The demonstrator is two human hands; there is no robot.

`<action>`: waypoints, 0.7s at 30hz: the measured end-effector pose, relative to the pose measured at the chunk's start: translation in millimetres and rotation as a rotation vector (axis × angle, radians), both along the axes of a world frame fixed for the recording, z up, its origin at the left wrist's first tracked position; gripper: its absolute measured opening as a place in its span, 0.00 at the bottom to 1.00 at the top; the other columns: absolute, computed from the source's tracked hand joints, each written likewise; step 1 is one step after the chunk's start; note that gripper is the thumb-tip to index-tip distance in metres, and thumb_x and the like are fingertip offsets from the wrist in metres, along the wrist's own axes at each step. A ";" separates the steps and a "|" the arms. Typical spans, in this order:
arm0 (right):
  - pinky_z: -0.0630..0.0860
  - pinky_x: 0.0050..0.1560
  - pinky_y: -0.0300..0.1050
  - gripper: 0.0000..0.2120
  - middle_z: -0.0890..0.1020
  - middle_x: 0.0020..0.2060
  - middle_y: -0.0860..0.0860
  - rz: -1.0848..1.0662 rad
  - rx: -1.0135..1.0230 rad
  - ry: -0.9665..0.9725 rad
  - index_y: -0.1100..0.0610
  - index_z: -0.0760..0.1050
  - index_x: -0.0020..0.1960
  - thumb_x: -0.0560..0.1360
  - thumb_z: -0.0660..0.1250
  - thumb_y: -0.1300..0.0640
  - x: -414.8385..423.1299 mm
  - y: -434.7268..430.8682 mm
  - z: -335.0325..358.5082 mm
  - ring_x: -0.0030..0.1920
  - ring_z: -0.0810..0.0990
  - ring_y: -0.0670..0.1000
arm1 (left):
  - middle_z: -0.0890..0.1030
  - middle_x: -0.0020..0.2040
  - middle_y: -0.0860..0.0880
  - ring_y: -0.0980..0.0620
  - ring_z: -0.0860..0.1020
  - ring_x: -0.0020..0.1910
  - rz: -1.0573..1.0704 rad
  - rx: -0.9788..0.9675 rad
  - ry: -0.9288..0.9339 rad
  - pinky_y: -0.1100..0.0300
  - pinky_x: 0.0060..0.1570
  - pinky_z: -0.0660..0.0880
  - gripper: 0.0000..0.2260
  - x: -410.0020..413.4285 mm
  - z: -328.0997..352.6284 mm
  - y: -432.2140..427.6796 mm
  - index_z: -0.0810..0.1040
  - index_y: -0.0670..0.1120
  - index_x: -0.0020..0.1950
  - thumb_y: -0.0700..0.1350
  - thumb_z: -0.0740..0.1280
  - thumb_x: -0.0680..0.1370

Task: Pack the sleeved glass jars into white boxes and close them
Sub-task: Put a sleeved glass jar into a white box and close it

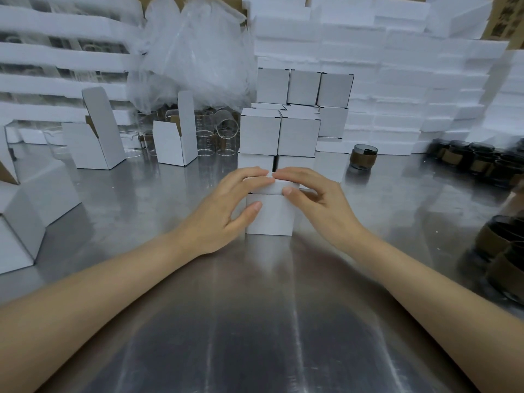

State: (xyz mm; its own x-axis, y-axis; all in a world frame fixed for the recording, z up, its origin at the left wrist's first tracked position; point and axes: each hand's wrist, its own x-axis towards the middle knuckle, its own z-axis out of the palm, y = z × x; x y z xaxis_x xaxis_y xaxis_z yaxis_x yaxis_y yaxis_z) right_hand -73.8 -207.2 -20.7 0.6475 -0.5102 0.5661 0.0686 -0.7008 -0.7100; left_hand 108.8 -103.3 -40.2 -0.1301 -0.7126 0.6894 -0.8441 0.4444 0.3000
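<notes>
Steel table (255, 336) foreground. Left hand (226, 205) and right hand (314, 199) grip white box (270, 219), pressing lid nearly closed. Behind box: closed boxes (297, 131) stacked. Right: sleeved jars (467, 160) still unpacked.

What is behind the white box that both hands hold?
A stack of closed white boxes stands behind the box. The left hand and right hand partly cover its lowest row.

Light was bright and even, from above. Pale glare streaked the steel table (255, 330); shadows were soft. White foam stacks (402, 80) looked nearly washed out. Edges bowed with wide-angle distortion; sleeved jars (503, 251) at right margin were blurred.
</notes>
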 end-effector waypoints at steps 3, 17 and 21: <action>0.68 0.68 0.50 0.13 0.77 0.62 0.49 0.002 -0.084 0.072 0.52 0.78 0.62 0.81 0.61 0.60 -2.8 -3.6 -0.2 0.66 0.72 0.45 | 0.71 0.68 0.51 0.54 0.66 0.70 -0.005 -0.018 -0.009 0.59 0.69 0.63 0.15 1.0 0.2 -0.6 0.71 0.51 0.67 0.47 0.59 0.80; 0.58 0.73 0.38 0.17 0.71 0.69 0.43 -0.035 -0.235 0.240 0.47 0.73 0.67 0.79 0.64 0.57 -4.6 -12.8 -5.8 0.72 0.63 0.41 | 0.73 0.67 0.51 0.55 0.67 0.70 0.006 0.031 0.036 0.62 0.70 0.61 0.13 -0.3 1.7 -0.4 0.76 0.44 0.62 0.41 0.64 0.78; 0.57 0.73 0.39 0.17 0.70 0.70 0.44 -0.048 -0.279 0.235 0.49 0.72 0.68 0.79 0.64 0.57 -4.6 -15.7 -8.2 0.73 0.62 0.42 | 0.71 0.68 0.52 0.54 0.65 0.71 0.029 0.044 0.022 0.64 0.70 0.59 0.14 -1.1 2.9 -1.1 0.75 0.44 0.64 0.38 0.65 0.78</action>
State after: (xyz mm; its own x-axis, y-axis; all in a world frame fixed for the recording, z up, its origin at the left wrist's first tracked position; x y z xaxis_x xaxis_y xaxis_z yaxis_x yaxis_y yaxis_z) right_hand -78.4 -223.0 -29.0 0.7554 -0.3899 0.5266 -0.1112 -0.8683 -0.4833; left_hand 107.7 -104.5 -37.3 -0.0942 -0.7453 0.6600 -0.8493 0.4061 0.3373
